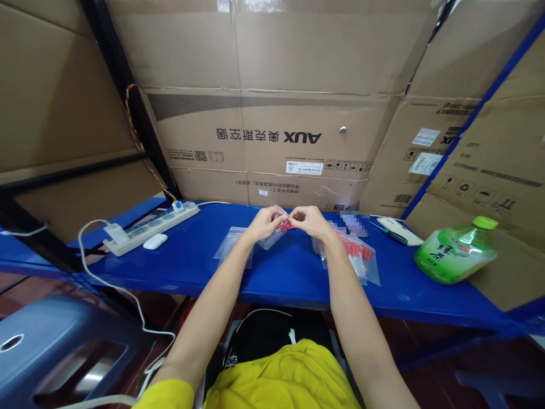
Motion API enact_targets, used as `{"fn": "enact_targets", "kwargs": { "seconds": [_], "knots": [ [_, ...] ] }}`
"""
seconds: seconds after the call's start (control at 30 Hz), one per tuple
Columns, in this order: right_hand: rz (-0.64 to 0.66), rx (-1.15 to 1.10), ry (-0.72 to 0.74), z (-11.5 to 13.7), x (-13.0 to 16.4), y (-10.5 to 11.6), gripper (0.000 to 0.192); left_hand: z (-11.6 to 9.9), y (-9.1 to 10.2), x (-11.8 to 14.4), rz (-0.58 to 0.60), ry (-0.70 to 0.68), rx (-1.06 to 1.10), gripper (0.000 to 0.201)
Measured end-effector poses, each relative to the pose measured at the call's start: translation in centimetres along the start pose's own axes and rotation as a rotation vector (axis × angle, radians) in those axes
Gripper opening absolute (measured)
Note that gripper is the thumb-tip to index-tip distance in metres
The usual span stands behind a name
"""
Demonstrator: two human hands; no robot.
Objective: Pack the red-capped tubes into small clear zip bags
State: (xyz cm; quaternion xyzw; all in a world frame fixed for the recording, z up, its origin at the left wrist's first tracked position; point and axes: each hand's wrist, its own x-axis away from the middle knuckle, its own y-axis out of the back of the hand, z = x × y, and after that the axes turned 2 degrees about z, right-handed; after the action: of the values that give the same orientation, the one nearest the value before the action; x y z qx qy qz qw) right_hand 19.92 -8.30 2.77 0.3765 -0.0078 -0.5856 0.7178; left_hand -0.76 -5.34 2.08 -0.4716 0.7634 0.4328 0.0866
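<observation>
Over the middle of the blue shelf (293, 278), my two hands meet at a clear plastic bag (269, 242) with small red pieces (284, 225) in and around its mouth. My left hand (264, 222) is closed on the bag's upper edge. Fingertips of my right hand (310, 220) are pinched together at the red pieces; what exactly they grip is too small to make out. Flat clear bags (232, 241) lie left of my left wrist. Beside my right forearm, filled bags (357, 250) hold several red pieces, partly hidden by the arm.
A white power strip (153, 227) with a plugged charger and a white earbud case (155, 241) lie at the left. On the right are a green-handled screwdriver (395, 235), a pale flat object (400, 230) and a green drink bottle (455, 253). Cardboard (264, 113) walls the back.
</observation>
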Motion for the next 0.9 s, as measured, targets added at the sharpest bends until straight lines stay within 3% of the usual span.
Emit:
{"fn": "enact_targets", "kwargs": {
  "seconds": [0.13,0.3,0.43,0.63,0.9],
  "knots": [
    [0.1,0.023,-0.068,-0.1,0.4,0.7,0.011,-0.4,-0.3,0.1,0.083,-0.022,-0.022,0.022],
    [0.109,0.079,-0.06,-0.2,0.4,0.7,0.008,-0.5,-0.4,0.2,0.092,0.042,-0.011,0.024],
    [0.07,0.031,-0.04,0.1,0.4,0.7,0.013,-0.4,-0.2,0.1,0.052,0.064,-0.003,0.028],
    [-0.028,-0.06,-0.035,1.0,0.6,1.2,0.022,-0.8,0.2,-0.1,-0.097,0.078,0.106,0.033],
    [-0.102,-0.121,0.004,1.6,0.6,1.0,0.023,-1.2,0.4,-0.1,-0.114,0.114,0.273,0.034]
  ]
}}
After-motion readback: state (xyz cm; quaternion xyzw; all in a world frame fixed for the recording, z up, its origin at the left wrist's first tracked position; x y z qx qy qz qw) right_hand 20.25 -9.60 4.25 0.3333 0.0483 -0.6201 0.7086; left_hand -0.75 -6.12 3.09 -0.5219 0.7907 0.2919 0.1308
